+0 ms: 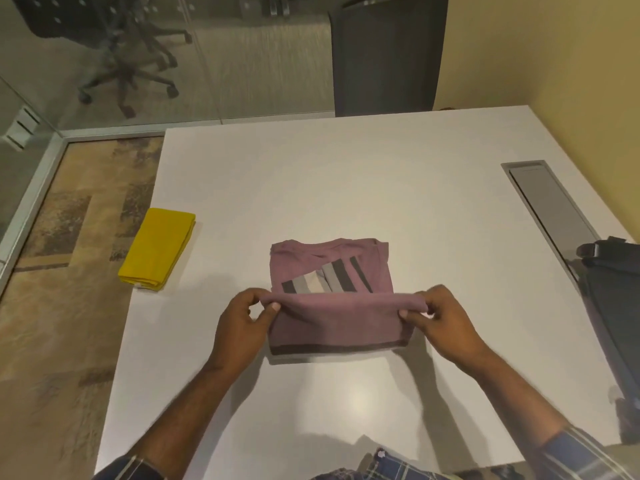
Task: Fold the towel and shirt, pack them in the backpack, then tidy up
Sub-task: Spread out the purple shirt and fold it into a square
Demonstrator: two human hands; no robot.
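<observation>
- left hand (242,323) pinches the left end of the shirt (332,292) fold, thumb on the near face, fingers curled behind
- right hand (446,320) pinches the right end the same way
- the mauve shirt is part-folded; near flap is lifted between the two grips, the rest lies flat on the white table (311,174) just beyond them, striped print showing
- yellow towel (157,249) is folded, well left of the left grip, at the table edge
- dark backpack (613,299) lies well right of the right grip, cut off by the frame
- cable hatch (550,206) sits beyond the backpack
</observation>
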